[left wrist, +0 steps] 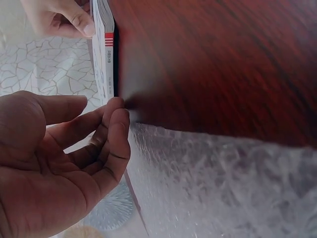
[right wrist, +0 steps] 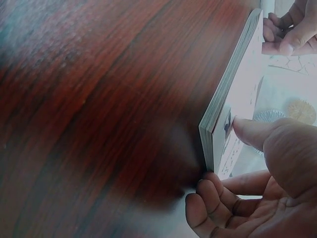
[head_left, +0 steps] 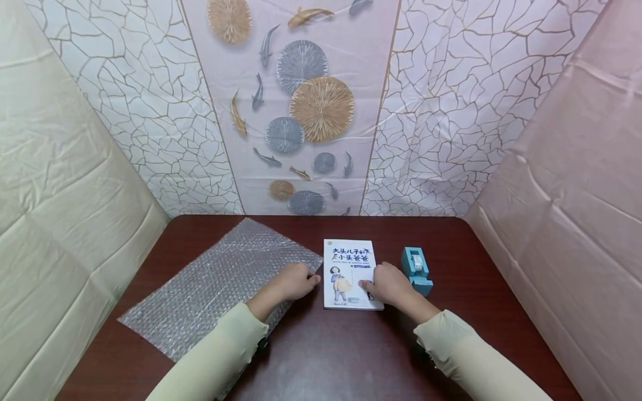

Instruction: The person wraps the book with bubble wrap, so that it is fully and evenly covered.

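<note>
Head view: book [head_left: 349,275] mid-way across the counter [head_left: 326,356], right hand [head_left: 393,284] pinching its right edge, left hand [head_left: 295,281] loosely curled, empty, just left by bubble wrap [head_left: 210,284]; even thumb pressure should keep pages together.

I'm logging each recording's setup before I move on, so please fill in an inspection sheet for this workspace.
Surface: dark reddish-brown, wood-grained table; a teal tape dispenser sits right of the book.
Job's things: white illustrated book, front cover up; bubble wrap spread flat to its left, one corner close to the book's left edge.
Clutter: nothing seen.
Left hand: fingers loosely curled beside the book's left edge, holding nothing; contact with the book cannot be told.
Right hand: pinches the book's right edge, thumb on the cover.
Cables: nothing seen.
Surroundings: patterned backdrop with fish and round motifs; pale creased drapes on both sides.
</note>
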